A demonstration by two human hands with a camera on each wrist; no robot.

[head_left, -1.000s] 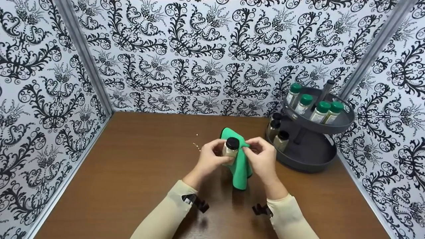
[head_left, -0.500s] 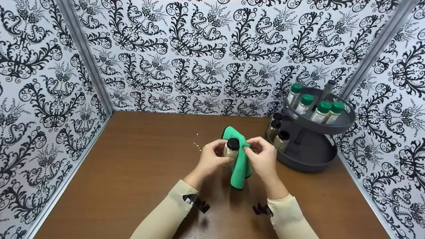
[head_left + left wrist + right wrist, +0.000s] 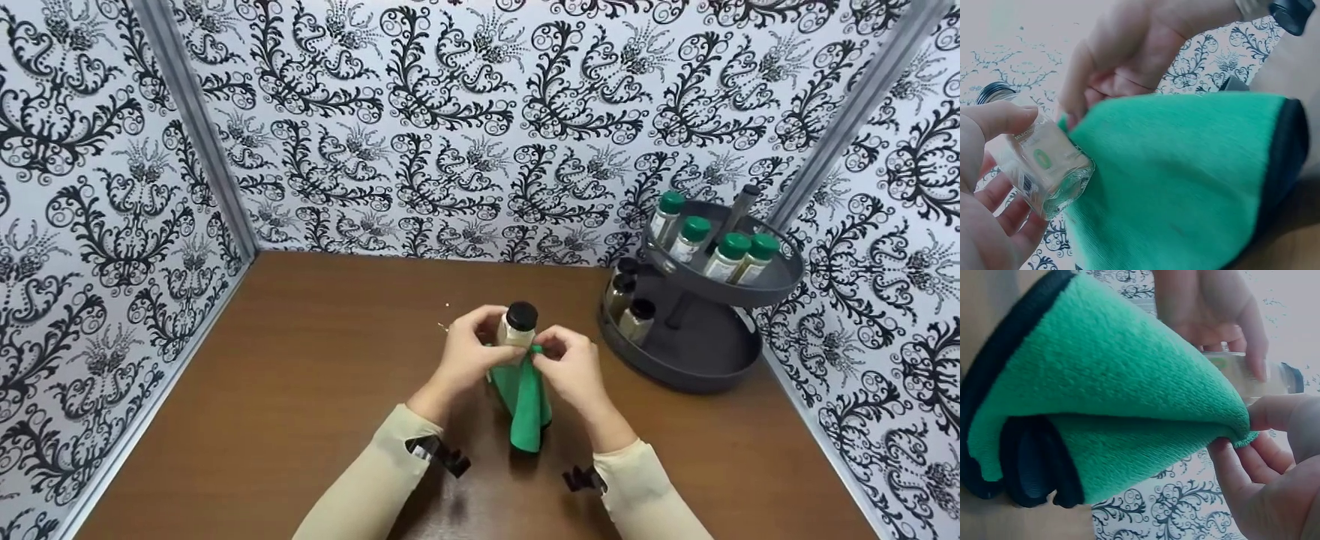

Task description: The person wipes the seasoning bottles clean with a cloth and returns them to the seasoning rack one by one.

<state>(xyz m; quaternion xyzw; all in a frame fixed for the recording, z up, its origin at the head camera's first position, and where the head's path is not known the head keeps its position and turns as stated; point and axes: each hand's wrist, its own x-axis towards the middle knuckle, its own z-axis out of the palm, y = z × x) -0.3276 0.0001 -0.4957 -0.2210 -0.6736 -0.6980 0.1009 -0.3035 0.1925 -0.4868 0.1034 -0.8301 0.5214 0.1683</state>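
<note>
My left hand (image 3: 466, 351) grips a clear spice jar (image 3: 1044, 160) with a black lid (image 3: 522, 316) and pale contents. The jar stands lid up over the table in the head view, and its label shows in the left wrist view. With thumb and fingers, my right hand (image 3: 571, 369) pinches a green cloth (image 3: 528, 409) with dark edging. From that pinch the cloth (image 3: 1129, 371) hangs in folds, right beside the jar's lower part. In the right wrist view the cloth covers part of the jar (image 3: 1247, 374).
A dark two-tier round rack (image 3: 686, 367) stands at the right. Several green-capped jars (image 3: 691, 238) are on its upper tier; black-lidded jars (image 3: 637, 321) sit on the lower one. Pale crumbs (image 3: 442, 326) lie on the brown table (image 3: 330, 360) left of the hands. Patterned walls enclose it.
The right hand and cloth have moved left and toward the person. The cloth's upper flap, earlier raised behind the jar, now hangs lower, below the jar. The left hand keeps its hold on the jar.
</note>
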